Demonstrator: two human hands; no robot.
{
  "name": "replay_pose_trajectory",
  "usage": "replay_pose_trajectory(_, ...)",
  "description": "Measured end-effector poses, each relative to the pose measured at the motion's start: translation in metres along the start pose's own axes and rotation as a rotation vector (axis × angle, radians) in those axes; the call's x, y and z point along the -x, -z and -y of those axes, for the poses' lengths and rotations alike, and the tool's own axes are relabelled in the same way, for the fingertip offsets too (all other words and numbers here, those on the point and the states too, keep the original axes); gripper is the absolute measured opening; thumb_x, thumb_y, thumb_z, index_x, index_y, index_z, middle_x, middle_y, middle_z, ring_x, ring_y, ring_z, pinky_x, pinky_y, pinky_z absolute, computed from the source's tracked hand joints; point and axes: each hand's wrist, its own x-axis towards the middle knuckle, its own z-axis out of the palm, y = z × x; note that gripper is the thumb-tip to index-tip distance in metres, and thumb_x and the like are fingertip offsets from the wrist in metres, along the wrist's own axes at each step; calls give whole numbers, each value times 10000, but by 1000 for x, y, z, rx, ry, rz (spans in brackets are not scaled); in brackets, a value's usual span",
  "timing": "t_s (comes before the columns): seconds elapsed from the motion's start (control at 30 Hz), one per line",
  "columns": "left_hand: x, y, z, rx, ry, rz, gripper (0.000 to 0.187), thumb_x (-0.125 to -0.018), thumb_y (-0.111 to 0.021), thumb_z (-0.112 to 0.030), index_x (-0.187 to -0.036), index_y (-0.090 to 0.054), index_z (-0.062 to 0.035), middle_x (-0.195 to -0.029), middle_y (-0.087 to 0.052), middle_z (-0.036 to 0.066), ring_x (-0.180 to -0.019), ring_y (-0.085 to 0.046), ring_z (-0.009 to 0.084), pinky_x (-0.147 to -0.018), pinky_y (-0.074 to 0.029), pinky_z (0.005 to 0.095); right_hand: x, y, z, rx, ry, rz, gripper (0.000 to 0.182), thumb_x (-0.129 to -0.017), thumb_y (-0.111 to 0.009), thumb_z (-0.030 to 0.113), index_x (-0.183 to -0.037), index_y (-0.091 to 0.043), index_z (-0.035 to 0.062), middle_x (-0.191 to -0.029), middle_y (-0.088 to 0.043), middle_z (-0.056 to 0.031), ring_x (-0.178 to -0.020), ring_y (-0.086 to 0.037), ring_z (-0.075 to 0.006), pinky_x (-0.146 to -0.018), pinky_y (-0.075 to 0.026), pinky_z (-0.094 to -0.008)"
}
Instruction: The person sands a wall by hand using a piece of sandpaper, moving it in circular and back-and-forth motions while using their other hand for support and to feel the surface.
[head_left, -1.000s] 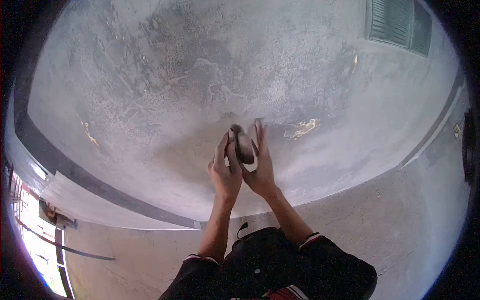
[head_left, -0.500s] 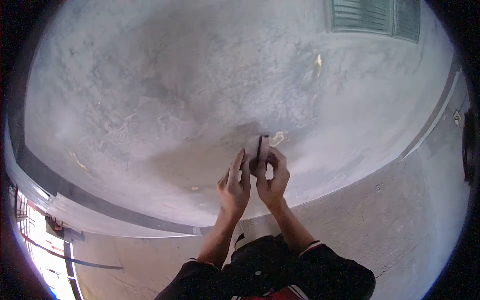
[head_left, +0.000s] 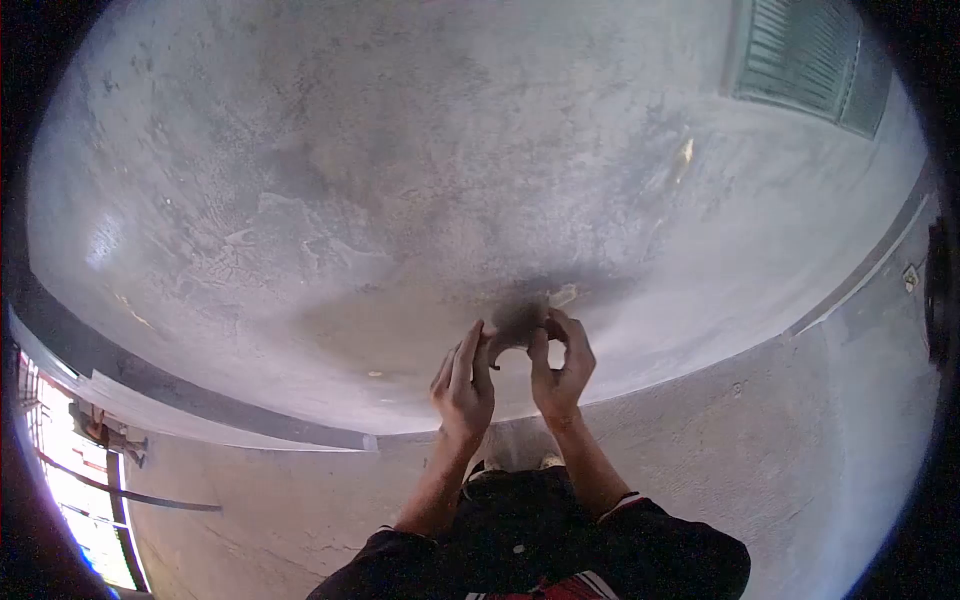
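Note:
A small curled piece of sandpaper, with a dark face and a paler back, is held between my two hands in front of the grey wall. My left hand grips its left side, the fingers pointing up and the thumb behind its curled lower edge. Thumb and fingertips of my right hand pinch the right edge. Just beyond the sandpaper, a pale yellowish patch shows on the plastered wall.
A louvred panel is set in the wall at upper right. A dark band runs along the wall's lower left edge. Concrete floor lies below, with a bright opening at far left and a socket-like fitting at right.
The sandpaper, folded narrow and upright before, is now spread wider with its dark face showing. My hands have moved slightly apart, and the view has shifted.

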Motion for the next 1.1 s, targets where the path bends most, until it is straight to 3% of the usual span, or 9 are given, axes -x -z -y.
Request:
replay_pose_trajectory(0.3,-6,-4,22,59,14,-205,261,-823,-535,26,-1083,-559,24,-1039,-538,199,-965,-525,289,-768,-452,331,2,-11,18,142,26,83,118,-766,-581,-45,-884,-581,-36,-753,-603,-113,-661,-594,-162,-602,-464,-264)
replay_pose_trajectory(0.43,-9,-12,50,75,-44,-575,23,-820,-557,-27,-834,-569,-39,-794,-433,66,-730,-429,214,-613,-355,339,0,-11,37,187,43,194,129,-732,-605,-43,-856,-581,-21,-768,-610,-117,-675,-603,-187,-611,-470,-275)
replay_pose_trajectory(0.5,0,2,64,69,-68,-393,117,-801,-626,-146,-781,-535,-75,-785,-396,42,-787,-427,220,-620,-346,314,2,-14,45,207,57,196,151,-717,-608,-44,-861,-575,-13,-807,-616,-128,-692,-608,-210,-610,-478,-287)
replay_pose_trajectory(0.7,-33,22,60,108,-39,-323,311,-815,-514,4,-1122,-563,-13,-798,-388,43,-618,-390,146,-499,-300,271,7,-37,60,100,97,315,237,-719,-643,-55,-929,-559,18,-897,-625,-118,-806,-614,-242,-670,-500,-325)
replay_pose_trajectory(0.83,-46,35,22,144,141,-32,417,-871,-465,-110,-1206,-399,129,-1061,-439,226,-868,-507,285,-718,-441,351,15,-49,52,72,17,248,220,-732,-646,-28,-928,-558,23,-884,-624,-117,-830,-619,-242,-702,-492,-316)
replay_pose_trajectory(0.93,-40,32,8,70,147,154,634,-897,-393,-214,-1352,-73,90,-1288,-133,341,-1156,-248,433,-973,-203,464,16,-50,43,21,-176,242,183,-759,-626,-8,-925,-558,27,-879,-625,-126,-836,-618,-219,-711,-484,-307)
replay_pose_trajectory(1.03,-51,29,10,-184,49,29,597,-858,-454,-185,-1204,-222,243,-1168,-272,427,-1042,-332,604,-824,-398,510,11,-55,50,-72,-200,248,147,-787,-593,4,-928,-562,32,-874,-626,-137,-841,-611,-195,-710,-478,-306)
replay_pose_trajectory(1.07,-58,45,15,-559,-253,192,634,-863,-428,-252,-1167,-227,266,-1214,-201,462,-1083,-175,691,-824,-341,608,12,-56,52,-12,-278,287,125,-805,-565,0,-929,-563,14,-867,-628,-127,-826,-611,-187,-720,-476,-306)
replay_pose_trajectory(1.1,-63,55,11,-612,-186,161,634,-863,-428,-252,-1167,-227,266,-1214,-201,462,-1083,-175,691,-824,-341,608,12,-56,62,-36,-271,373,125,-805,-565,0,-929,-563,14,-867,-628,-127,-826,-611,-187,-720,-476,-306)
